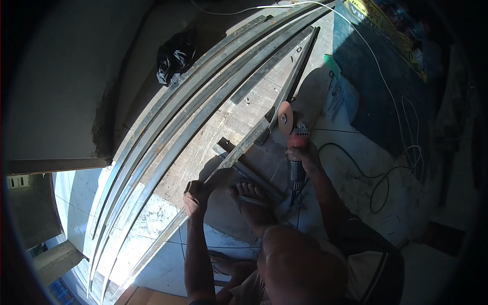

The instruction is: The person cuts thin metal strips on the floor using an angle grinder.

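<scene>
Metal bar (246, 144) runs through clenched left hand (195, 199); right hand (304, 155) grips red grinder (296, 170).

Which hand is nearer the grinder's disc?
Right: the right hand grips the grinder just behind the disc. The left hand is farther off, lower left of it, on a long metal bar.

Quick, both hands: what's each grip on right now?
Left hand: closed around a long metal bar.
Right hand: closed around the red-and-black angle grinder.
</scene>
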The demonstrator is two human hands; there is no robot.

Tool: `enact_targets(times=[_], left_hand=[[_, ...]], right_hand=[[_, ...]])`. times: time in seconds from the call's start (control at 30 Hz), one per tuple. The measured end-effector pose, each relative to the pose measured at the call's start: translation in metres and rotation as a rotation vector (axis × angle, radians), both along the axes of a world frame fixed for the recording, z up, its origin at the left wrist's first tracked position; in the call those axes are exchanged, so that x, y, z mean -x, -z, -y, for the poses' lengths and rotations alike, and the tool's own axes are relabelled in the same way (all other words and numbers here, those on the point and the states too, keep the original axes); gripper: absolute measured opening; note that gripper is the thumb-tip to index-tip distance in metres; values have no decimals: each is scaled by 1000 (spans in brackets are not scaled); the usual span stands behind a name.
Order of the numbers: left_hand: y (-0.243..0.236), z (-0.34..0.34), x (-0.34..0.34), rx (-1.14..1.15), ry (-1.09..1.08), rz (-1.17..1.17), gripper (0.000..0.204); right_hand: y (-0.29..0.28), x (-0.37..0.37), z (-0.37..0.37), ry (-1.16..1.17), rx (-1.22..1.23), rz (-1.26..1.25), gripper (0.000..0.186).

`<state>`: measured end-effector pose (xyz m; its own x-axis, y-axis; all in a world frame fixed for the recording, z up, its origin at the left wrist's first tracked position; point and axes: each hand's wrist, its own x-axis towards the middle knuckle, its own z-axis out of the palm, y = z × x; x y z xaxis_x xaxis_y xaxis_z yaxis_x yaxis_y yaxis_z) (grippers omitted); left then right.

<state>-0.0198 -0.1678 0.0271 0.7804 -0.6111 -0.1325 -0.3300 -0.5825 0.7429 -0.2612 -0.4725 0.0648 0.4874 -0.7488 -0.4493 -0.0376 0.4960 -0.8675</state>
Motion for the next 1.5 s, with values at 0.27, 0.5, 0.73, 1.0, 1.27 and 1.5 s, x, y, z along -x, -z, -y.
enact_targets(times=[0.27, 0.5, 0.73, 1.0, 1.27, 1.5], left_hand=[[-7, 51, 23, 48, 152, 315, 34], [-1, 27, -17, 56, -97, -91, 28], [3, -28, -21, -67, 139, 339, 28], [9, 19, -14, -98, 70, 519, 29], [-23, 49, -8, 61, 145, 369, 46], [1, -65, -26, -150, 214, 427, 48]], right_hand=[[-20, 2, 8, -4, 22, 49, 53], [-13, 9, 5, 2, 5, 60, 53], [-5, 12, 6, 21, 1, 24, 53], [-5, 13, 9, 18, 18, -12, 51], [-13, 19, 12, 56, -9, 64, 50], [-9, 21, 13, 57, -26, 60, 50]])
